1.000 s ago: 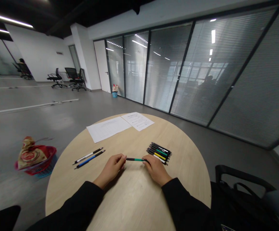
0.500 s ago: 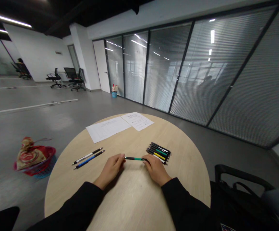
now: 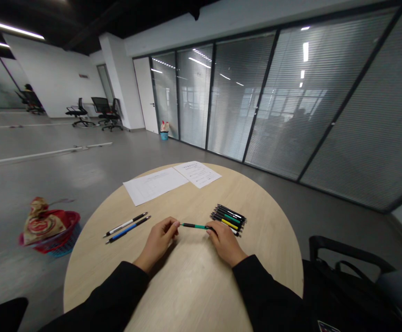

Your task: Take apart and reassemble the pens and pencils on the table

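A green and black pen (image 3: pixel 194 226) lies level between my hands, just above the table. Its right end is pinched in the fingers of my right hand (image 3: pixel 224 240). My left hand (image 3: pixel 159 240) has thumb and forefinger closed at the thin tip on the left. Beside my right hand rests a row of several pens (image 3: pixel 231 218), mostly black, with green, yellow and white barrels among them; my fingers sit close to its left edge. To the left of my left hand lie a white pen (image 3: pixel 126 225) and a blue pen (image 3: pixel 129 229), side by side and slanted.
Two printed paper sheets (image 3: pixel 155 185) lie at the far side of the round wooden table (image 3: pixel 194 295). A basket (image 3: pixel 72 226) holding a patterned bag stands on the floor at left. A black chair (image 3: pixel 349 251) is close on the right.
My left hand has shifted slightly up, and its fingertips now sit at the pen's tip. The pen's left end has risen a little. My right hand stays nearly still.
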A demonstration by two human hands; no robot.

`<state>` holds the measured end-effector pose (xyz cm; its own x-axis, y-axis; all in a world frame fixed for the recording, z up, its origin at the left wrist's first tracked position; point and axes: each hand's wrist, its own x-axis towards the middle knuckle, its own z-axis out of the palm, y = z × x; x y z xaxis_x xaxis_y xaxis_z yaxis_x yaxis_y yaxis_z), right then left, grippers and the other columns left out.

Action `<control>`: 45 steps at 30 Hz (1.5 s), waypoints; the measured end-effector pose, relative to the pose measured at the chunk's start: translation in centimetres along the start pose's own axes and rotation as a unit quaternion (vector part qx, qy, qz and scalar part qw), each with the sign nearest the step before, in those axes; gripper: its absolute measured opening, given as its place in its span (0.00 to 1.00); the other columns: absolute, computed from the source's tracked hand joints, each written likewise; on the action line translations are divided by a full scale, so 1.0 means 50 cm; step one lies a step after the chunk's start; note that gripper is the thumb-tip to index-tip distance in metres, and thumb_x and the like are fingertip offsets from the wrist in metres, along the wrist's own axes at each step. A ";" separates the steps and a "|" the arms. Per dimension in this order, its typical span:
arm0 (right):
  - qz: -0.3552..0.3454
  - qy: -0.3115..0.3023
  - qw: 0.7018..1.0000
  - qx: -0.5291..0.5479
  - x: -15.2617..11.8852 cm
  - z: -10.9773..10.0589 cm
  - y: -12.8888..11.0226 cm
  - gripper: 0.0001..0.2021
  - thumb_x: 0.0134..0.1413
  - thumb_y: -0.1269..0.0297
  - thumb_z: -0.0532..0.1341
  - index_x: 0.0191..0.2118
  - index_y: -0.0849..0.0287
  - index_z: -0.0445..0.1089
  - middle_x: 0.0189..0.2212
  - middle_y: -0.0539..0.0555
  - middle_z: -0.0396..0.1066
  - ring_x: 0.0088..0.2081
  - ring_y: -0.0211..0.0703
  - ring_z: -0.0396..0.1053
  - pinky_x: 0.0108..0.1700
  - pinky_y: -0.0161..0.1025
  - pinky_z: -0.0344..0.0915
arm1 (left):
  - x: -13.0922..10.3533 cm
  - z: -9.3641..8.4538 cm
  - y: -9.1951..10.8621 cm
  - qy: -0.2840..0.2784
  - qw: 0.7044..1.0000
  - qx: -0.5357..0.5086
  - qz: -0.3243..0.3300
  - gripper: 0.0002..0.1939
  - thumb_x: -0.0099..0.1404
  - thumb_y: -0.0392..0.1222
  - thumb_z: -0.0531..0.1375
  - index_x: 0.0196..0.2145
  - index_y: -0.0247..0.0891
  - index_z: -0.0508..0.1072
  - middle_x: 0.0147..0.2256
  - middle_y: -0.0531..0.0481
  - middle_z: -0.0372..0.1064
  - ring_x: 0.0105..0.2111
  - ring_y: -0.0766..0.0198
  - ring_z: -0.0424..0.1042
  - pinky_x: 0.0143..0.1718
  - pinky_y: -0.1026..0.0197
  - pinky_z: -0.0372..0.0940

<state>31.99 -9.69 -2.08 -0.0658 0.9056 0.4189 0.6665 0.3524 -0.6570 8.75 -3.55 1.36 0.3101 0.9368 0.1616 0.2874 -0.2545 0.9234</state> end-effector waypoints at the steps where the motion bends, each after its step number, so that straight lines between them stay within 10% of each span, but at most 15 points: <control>1: 0.000 0.000 1.000 0.001 0.000 -0.001 -0.001 0.08 0.66 0.70 0.57 0.44 0.57 0.72 0.41 0.55 0.75 0.44 0.46 0.72 0.49 0.42 0.65 | 0.000 -0.001 -0.001 0.010 1.000 0.021 0.004 0.21 0.64 0.58 0.57 0.27 0.38 0.68 0.20 0.56 0.62 0.21 0.66 0.60 0.24 0.63 0.54; 23: 0.019 0.018 1.000 0.009 0.000 0.006 0.009 0.08 0.65 0.70 0.57 0.45 0.58 0.73 0.41 0.56 0.76 0.45 0.47 0.72 0.50 0.42 0.66 | 0.010 -0.017 -0.030 0.113 0.973 0.195 0.052 0.23 0.70 0.57 0.47 0.22 0.42 0.56 0.20 0.56 0.55 0.23 0.63 0.58 0.28 0.61 0.52; 32: 0.031 0.026 0.999 -0.006 -0.001 0.006 0.009 0.09 0.65 0.70 0.57 0.45 0.58 0.73 0.42 0.57 0.75 0.46 0.48 0.72 0.51 0.43 0.66 | 0.010 -0.021 -0.047 -0.024 0.882 0.451 0.134 0.23 0.69 0.51 0.52 0.20 0.39 0.71 0.27 0.42 0.67 0.32 0.53 0.66 0.35 0.54 0.59; 45: 0.028 0.015 0.999 -0.009 0.001 0.002 0.002 0.09 0.65 0.71 0.57 0.45 0.58 0.73 0.41 0.57 0.75 0.45 0.47 0.72 0.51 0.43 0.65 | 0.007 -0.016 -0.046 -0.052 0.875 0.459 0.147 0.13 0.68 0.50 0.55 0.34 0.37 0.70 0.35 0.43 0.68 0.35 0.52 0.68 0.38 0.54 0.60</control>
<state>31.98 -9.57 -2.21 -0.0049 0.9162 0.4007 0.6823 0.2960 -0.6684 7.46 -2.47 -0.41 0.5598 0.7837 0.2692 0.7729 -0.6109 0.1716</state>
